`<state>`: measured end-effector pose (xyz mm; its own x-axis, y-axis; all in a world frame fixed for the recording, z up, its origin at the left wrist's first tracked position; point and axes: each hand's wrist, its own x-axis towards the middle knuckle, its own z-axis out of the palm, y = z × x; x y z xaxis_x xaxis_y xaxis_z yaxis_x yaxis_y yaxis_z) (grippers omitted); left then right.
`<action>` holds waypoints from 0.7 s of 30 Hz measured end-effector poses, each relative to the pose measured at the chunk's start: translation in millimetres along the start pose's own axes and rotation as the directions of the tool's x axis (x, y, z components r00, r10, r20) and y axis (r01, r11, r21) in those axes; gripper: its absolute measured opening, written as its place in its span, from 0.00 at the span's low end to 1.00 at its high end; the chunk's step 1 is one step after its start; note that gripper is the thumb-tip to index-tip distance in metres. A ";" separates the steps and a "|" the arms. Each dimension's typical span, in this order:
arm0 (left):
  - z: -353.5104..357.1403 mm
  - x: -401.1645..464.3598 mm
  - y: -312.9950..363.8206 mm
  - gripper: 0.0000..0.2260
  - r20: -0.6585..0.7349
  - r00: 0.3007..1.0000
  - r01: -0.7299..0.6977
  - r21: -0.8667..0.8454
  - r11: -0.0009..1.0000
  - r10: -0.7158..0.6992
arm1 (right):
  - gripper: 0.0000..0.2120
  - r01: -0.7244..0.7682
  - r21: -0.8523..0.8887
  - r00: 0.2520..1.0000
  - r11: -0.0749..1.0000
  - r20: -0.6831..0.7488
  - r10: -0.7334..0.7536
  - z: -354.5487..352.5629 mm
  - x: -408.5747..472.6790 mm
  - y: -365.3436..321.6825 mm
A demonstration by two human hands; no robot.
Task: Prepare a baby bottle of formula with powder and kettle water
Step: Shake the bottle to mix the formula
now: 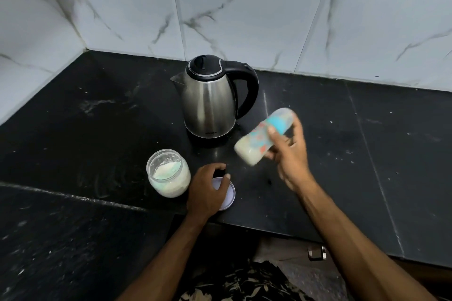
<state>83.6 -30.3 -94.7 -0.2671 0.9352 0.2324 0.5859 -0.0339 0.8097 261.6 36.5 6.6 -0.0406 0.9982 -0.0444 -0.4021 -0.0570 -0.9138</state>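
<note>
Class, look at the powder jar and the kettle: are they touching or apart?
Apart. The head view shows bare black counter between the powder jar and the kettle.

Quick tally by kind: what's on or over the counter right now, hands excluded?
Electric kettle: 1
Open powder jar: 1
Jar lid, under the left hand: 1
Baby bottle, tilted, held in the right hand: 1
Total: 4
</note>
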 end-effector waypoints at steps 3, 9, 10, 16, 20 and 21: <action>1.2 0.5 -0.9 0.11 -0.008 1.000 0.005 0.003 1.000 -0.005 | 0.33 -0.022 0.095 0.999 0.995 -0.033 0.025 -1.9 1.3 3.6; 0.7 3.0 -6.1 0.13 0.068 0.997 0.030 -0.025 0.999 -0.028 | 0.39 -0.084 -0.191 0.959 0.978 0.250 0.131 -0.8 -13.9 16.7; 0.5 2.0 -4.8 0.12 0.022 1.000 0.013 -0.004 1.000 -0.013 | 0.38 -0.065 -0.126 0.983 0.990 0.165 0.085 -1.1 -7.1 9.8; 1.2 2.2 -2.0 0.10 -0.016 1.000 -0.009 0.023 1.000 0.009 | 0.34 -0.062 0.008 0.997 0.998 0.052 0.061 3.5 0.1 1.1; 1.5 3.6 -5.8 0.11 0.056 0.998 0.029 0.030 0.999 -0.031 | 0.37 -0.101 -0.225 0.926 0.969 0.334 0.174 5.7 -14.9 13.1; 1.3 2.6 -5.4 0.11 0.017 1.000 0.020 0.023 1.000 -0.020 | 0.36 -0.081 -0.180 0.952 0.980 0.278 0.129 5.2 -9.5 8.6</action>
<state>80.7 -27.2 -99.2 -0.2656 0.9416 0.2069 0.5978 -0.0076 0.8016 253.7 26.4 1.2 -0.3450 0.9374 -0.0484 -0.2260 -0.1330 -0.9650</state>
